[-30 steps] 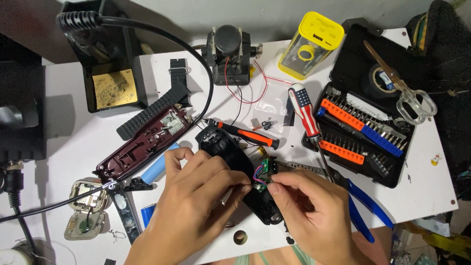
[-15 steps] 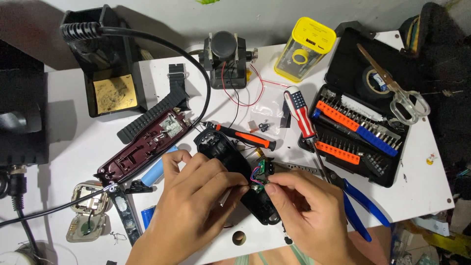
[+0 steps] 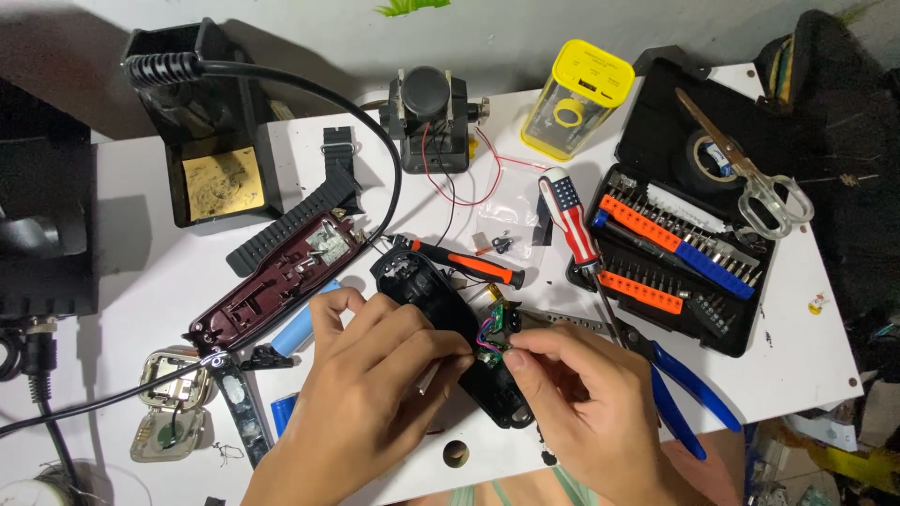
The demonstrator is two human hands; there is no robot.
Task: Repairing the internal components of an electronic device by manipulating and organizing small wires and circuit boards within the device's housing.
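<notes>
The black shell [image 3: 441,319] lies open near the surface's front edge — its maroon half [image 3: 281,276] set aside. Left hand [image 3: 375,394] steadies it; right hand [image 3: 581,403] pinches the wired board [image 3: 494,339] — reassembly seems undone.

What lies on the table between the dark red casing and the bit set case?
In the head view, between the dark red casing and the bit set case lie the orange-handled screwdriver and the striped screwdriver.

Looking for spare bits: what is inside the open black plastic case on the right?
The open black plastic case holds orange and blue bit strips; black tape roll and clear-handled scissors lie on its lid, hiding what is underneath.
</notes>
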